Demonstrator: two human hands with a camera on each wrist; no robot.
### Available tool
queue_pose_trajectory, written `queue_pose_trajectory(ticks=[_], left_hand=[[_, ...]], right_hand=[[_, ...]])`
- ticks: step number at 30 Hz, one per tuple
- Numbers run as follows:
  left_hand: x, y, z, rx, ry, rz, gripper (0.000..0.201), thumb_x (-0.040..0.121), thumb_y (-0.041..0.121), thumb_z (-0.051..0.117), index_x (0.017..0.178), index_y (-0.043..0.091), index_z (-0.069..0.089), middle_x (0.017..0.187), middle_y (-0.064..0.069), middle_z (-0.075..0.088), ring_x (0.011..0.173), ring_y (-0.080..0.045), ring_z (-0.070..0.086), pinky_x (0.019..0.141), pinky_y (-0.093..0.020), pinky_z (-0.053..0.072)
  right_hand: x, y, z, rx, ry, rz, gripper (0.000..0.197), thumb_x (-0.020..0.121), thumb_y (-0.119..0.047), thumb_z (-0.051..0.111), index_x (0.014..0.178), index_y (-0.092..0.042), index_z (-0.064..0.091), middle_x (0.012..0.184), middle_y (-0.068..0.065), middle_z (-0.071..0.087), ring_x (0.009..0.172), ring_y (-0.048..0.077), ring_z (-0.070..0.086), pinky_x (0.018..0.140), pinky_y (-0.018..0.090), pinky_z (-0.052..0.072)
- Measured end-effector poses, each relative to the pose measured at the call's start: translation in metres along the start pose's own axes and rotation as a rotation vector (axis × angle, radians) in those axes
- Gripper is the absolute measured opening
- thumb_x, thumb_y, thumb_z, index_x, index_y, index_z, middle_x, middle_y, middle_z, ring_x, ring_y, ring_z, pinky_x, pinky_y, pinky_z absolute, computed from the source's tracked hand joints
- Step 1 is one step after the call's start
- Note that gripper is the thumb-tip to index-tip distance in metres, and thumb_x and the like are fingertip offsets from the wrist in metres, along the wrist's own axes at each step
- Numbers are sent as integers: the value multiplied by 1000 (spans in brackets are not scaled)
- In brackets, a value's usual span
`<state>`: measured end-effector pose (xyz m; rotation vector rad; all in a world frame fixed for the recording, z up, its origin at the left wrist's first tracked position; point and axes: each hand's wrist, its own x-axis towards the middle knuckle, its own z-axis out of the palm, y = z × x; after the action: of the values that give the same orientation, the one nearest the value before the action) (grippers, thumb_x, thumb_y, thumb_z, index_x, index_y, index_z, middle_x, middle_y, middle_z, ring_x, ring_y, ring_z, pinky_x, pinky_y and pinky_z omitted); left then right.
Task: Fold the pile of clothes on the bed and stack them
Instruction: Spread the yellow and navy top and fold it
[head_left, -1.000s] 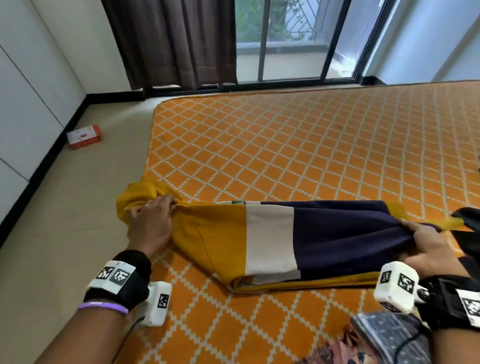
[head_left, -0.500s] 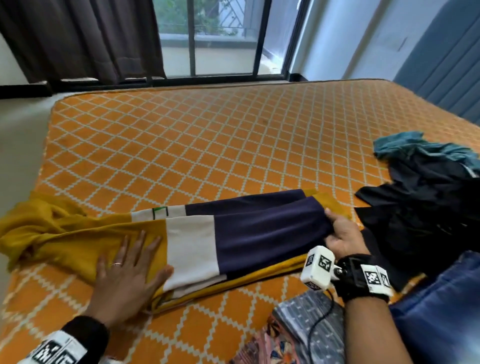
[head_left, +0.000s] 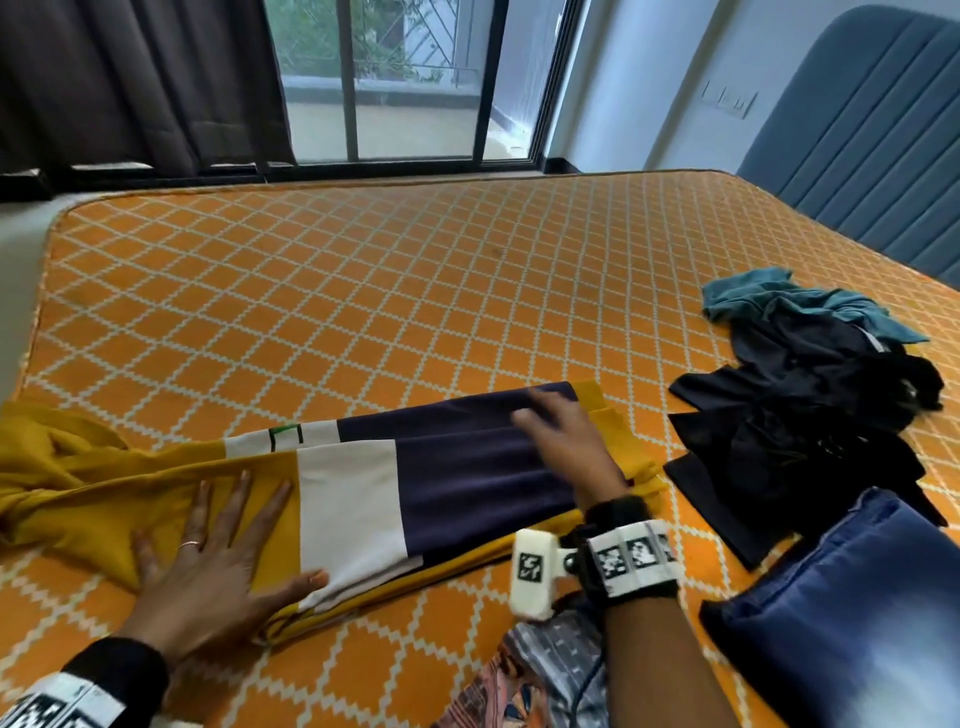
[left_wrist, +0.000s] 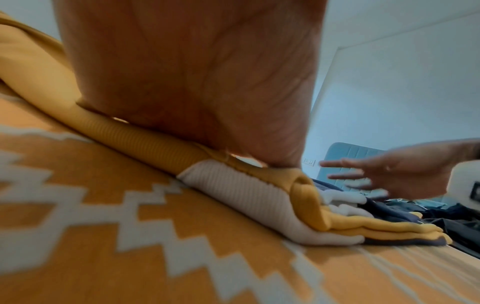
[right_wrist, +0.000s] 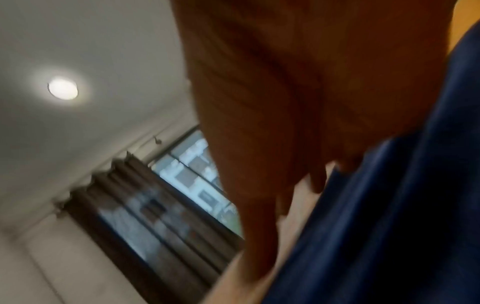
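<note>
A mustard, white and navy garment (head_left: 353, 499) lies folded lengthwise near the front edge of the orange bed (head_left: 363, 291). My left hand (head_left: 218, 551) presses flat on its mustard part, fingers spread, thumb at the white band. My right hand (head_left: 561, 441) hovers or rests with straight fingers over the navy end, blurred by motion. In the left wrist view the folded edge (left_wrist: 259, 197) shows its layers under my palm, and the right hand (left_wrist: 384, 170) is open beyond it. A loose pile of dark and teal clothes (head_left: 810, 384) lies at the right.
Blue jeans (head_left: 852, 623) lie at the front right, and a patterned folded cloth (head_left: 540, 680) sits at the bottom edge under my right forearm. A padded blue headboard (head_left: 862, 135) stands at the far right. Window and brown curtain (head_left: 140, 83) are behind the bed.
My left hand let go of the mustard end and now lies flat on the garment. My right hand released the navy end and moved up over it with fingers straight.
</note>
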<state>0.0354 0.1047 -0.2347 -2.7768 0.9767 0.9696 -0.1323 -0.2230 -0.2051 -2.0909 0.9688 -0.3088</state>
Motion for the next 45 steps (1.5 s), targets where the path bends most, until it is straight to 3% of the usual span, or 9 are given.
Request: queue_pose_trajectory(ticks=[2,4,13,18,21,25,28,32,45], left_hand=[[-1,1,-2,5,-25,-6,112,36,111,5,126,64,-43,136,23,-57,137,-17,-44,111,-70,-10],[-1,0,-3,-4,-35,-7,112,37,111,9,126,66,-42,135,24,-58,133,-15,-46,111,-71,-11],[-5,-5,0,-26,0,15,116,35,112,12,128,66,-39,136,24,-58,134,-18,-48,109,-72,-12],[-7,-6,7,-27,61,24,110,42,110,8,130,64,-39,140,21,-56,137,-20,-46,110,-71,-13],[-8,-5,17,-16,87,55,95,53,104,-2,132,65,-36,144,19,-52,140,-20,-43,111,-69,-14],[-9,7,28,69,129,141,90,55,94,-17,138,61,-33,150,18,-45,144,-17,-37,114,-64,-15],[-11,16,34,132,179,209,83,66,95,-7,141,63,-23,154,18,-37,150,-20,-24,116,-59,-14],[-3,20,46,235,172,154,70,96,73,15,148,36,44,152,0,48,135,-24,48,103,-48,23],[0,31,55,128,261,230,56,100,66,9,154,53,3,158,13,32,144,-22,32,113,-44,11]], right_hand=[[-1,0,32,-305,-517,26,83,94,-64,52,160,-41,5,163,-12,-14,150,22,-19,118,63,-7],[2,12,45,-570,-724,43,96,88,-76,48,155,-48,-15,161,-8,-32,148,27,-31,113,68,-17],[14,53,-9,-457,-180,487,86,93,-78,31,158,-41,-12,162,-2,-32,149,33,-30,116,63,-18],[14,68,-28,-300,-113,572,92,96,-64,48,159,-36,-13,166,3,-23,153,34,-20,116,67,-4],[17,75,-38,-214,156,585,84,94,-53,61,159,-21,20,165,15,22,151,37,20,118,62,17],[12,70,-52,-114,460,616,37,89,-36,74,120,-15,70,130,16,64,126,38,52,107,52,32],[11,72,-52,-105,459,605,25,84,-35,79,101,-17,76,116,13,70,117,36,57,101,50,34],[15,80,-53,-101,432,626,41,81,-42,80,113,-17,72,127,13,65,124,38,53,102,53,35],[26,92,-52,-134,367,583,34,78,-52,79,97,-23,73,116,7,69,121,36,53,98,51,38]])
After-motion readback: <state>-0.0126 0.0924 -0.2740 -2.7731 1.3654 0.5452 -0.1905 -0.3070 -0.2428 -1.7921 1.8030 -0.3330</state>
